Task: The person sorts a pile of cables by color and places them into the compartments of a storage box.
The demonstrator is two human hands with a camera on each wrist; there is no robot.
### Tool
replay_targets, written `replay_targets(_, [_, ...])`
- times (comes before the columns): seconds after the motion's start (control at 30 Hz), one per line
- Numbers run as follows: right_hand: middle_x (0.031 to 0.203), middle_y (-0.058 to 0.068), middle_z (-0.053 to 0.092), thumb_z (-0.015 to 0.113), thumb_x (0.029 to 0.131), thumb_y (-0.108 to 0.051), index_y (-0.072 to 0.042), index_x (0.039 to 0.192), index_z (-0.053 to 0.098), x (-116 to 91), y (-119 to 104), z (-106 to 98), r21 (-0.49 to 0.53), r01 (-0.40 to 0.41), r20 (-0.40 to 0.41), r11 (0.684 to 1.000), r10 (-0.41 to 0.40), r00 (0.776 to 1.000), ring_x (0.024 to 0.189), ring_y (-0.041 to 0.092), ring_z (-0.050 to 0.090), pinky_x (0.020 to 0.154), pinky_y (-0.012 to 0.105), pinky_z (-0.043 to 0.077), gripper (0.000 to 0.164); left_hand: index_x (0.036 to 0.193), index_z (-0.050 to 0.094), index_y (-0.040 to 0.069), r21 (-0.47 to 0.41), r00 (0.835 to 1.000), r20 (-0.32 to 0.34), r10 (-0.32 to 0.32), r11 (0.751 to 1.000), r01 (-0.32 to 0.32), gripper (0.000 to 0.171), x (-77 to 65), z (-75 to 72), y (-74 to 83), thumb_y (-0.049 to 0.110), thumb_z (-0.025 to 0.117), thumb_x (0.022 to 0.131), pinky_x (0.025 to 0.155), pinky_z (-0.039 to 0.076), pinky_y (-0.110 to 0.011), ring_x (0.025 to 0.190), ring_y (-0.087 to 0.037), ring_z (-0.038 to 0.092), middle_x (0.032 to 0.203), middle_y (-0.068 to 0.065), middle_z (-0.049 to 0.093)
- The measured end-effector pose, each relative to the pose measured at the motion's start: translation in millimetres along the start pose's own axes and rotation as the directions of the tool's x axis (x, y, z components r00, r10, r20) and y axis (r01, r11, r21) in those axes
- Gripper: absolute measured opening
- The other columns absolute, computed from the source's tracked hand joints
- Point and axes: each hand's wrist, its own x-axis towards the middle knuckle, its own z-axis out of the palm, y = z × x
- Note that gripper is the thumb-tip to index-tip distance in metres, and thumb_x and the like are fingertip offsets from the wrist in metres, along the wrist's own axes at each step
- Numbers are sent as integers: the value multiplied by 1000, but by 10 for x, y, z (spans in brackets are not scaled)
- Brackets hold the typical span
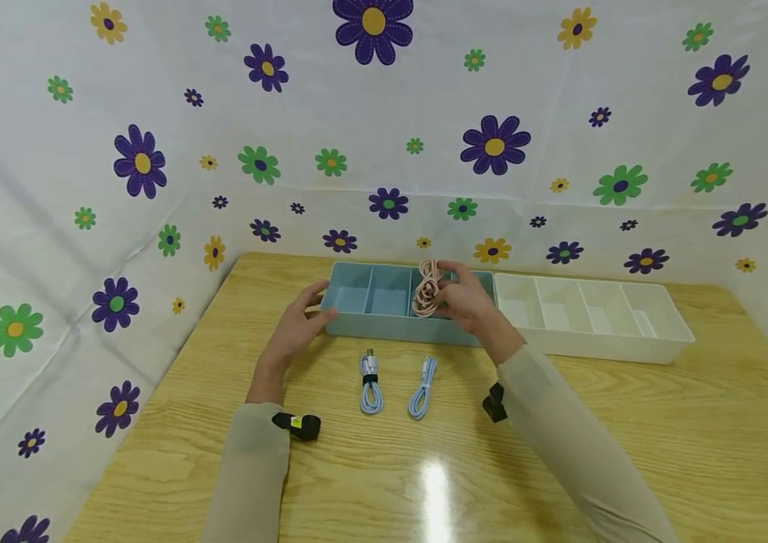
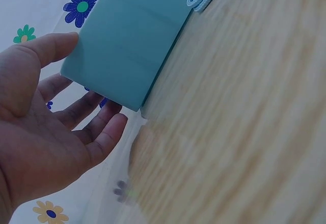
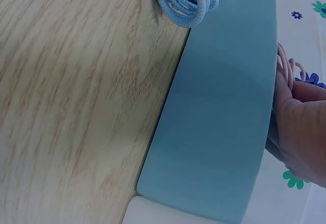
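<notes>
A light blue divided box [image 1: 407, 325] stands at the back of the table. My right hand [image 1: 468, 300] pinches a coiled pink cable [image 1: 427, 289] over one of its right-hand compartments. In the right wrist view the box's wall hides part of this hand [image 3: 304, 127], and only some pink loops [image 3: 286, 66] show. My left hand [image 1: 296, 326] touches the box's left end, thumb near the front corner and fingers along the end, loosely extended in the left wrist view. In front of the box lie two coiled blue cables, one with a black strap [image 1: 371, 388], the other [image 1: 422, 388] to its right.
A white divided box [image 1: 607, 346] adjoins the blue box's right end. Both boxes stand on a wood-grain table [image 1: 370, 483]. A flower-patterned white cloth [image 1: 329, 98] hangs behind the table and along its left side.
</notes>
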Motion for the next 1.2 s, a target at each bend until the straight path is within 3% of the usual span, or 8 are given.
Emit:
replay_targets(0.33, [152,26,33,37,89,21,-11,158,20,10,-44,49,3,-59,-9,998,59,998,134,43,44,106,53,42,77,156,32,23,-5,1000,-4,6,1000,-6,61,9,7,-10,25,59,101,102,44,-55,131,-42,46,155,-21,33])
replay_targets(0.5, [155,23,30,33,92,20,-11,158,19,29,-68,67,78,-104,18,992,103,995,138,39,40,110,51,37,75,156,32,23,-2,1000,-1,8,1000,-8,62,0,3,-4,25,59,101,103,44,-55,131,-42,45,155,-22,33])
replay_targets(0.77, [158,20,26,31,107,-10,-12,159,19,56,-88,107,192,-157,37,969,153,988,136,38,40,113,49,34,53,156,33,22,-17,1000,-4,1,1000,-1,61,3,-4,-6,24,60,100,102,44,-55,131,-41,45,154,-22,33])
replay_targets(1.0, [151,21,35,37,109,-29,-17,154,32,79,-53,103,253,-189,52,949,182,982,109,28,47,103,48,38,47,156,32,19,-21,1000,-4,11,1000,-11,62,-14,-5,1,23,59,101,104,43,-55,131,-42,44,154,-23,33])
replay_targets(1.2, [157,19,27,37,108,-39,-25,158,22,83,-47,92,223,-181,78,958,168,983,132,35,39,110,50,34,54,156,33,20,-20,1000,-6,8,1000,-8,61,-16,-10,15,23,59,101,104,43,-55,130,-42,45,154,-22,33])
